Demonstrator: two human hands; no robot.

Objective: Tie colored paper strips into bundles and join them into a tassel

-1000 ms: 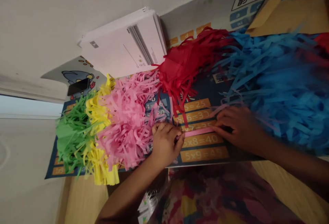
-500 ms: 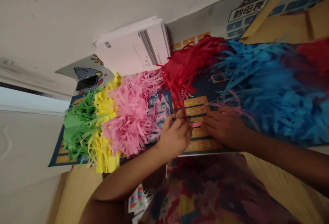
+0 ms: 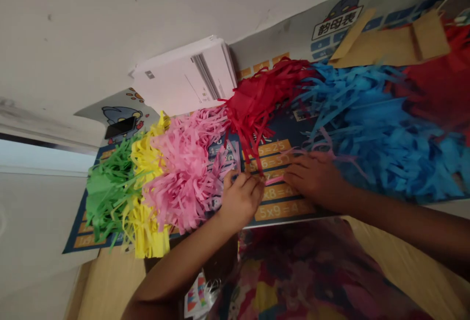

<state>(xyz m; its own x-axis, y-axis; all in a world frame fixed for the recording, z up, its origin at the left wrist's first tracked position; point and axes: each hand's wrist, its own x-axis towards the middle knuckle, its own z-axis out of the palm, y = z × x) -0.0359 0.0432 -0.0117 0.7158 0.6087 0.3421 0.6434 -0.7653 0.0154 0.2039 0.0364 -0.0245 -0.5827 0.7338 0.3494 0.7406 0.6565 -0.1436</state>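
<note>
A fringed pink paper tassel lies across the table between my hands, its narrow twisted middle showing in the gap. My left hand is closed on the left side of this twist, fingers curled. Pale fringe strips stick out past its knuckles. On the other side, my right hand presses its fingers together over the twist, palm down. More thin pink strips spread beyond that hand. Just behind the twist hangs red fringed paper, its strip tips reaching towards my left hand.
Pink, yellow and green fringed paper lie to the left, blue fringed paper to the right. At the back are a white box, a phone and brown folded paper. The printed mat ends at the front edge.
The view has shifted slightly, so both hands and the fringes appear a little further left. Both hands keep their hold on the pink twist, and slightly more of it shows between them.
</note>
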